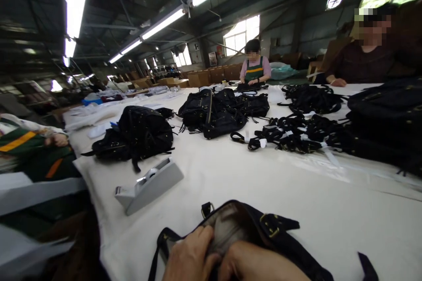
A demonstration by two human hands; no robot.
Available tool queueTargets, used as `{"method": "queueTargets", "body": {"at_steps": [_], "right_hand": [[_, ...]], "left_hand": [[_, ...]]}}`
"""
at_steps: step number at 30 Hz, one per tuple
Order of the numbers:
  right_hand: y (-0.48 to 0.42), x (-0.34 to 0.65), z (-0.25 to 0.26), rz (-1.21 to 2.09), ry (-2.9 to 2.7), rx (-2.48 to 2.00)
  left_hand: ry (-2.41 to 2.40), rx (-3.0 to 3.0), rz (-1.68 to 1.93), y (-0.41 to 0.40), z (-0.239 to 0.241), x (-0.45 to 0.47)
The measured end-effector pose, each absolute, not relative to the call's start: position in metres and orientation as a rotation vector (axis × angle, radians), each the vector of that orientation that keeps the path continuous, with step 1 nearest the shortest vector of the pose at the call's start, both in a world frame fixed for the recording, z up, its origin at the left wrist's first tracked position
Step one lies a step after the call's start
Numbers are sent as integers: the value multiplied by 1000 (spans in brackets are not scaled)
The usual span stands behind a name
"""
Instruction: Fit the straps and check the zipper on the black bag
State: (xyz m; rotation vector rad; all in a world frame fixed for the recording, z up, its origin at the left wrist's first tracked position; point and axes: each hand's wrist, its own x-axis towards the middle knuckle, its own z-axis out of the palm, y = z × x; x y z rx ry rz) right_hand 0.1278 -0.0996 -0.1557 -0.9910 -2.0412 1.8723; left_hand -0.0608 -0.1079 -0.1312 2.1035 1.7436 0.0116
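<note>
Both hands, left hand (189, 257) and right hand (255, 265), grip the open bag (250, 228) at the tabletop's (237, 175) near edge, fingers closed on its mouth; spreading it evenly should help.
</note>
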Motion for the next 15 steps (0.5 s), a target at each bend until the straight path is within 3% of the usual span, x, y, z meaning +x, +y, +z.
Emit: {"method": "queueTargets", "body": {"at_steps": [6,15], "right_hand": [[-92,137,-140,1806,-2027,-945],[-91,133,-141,1826,-1913,-845]], "left_hand": [[1432,2291,140,-107,-133,-65],[1671,2265,-39,-111,-124,-51]]}}
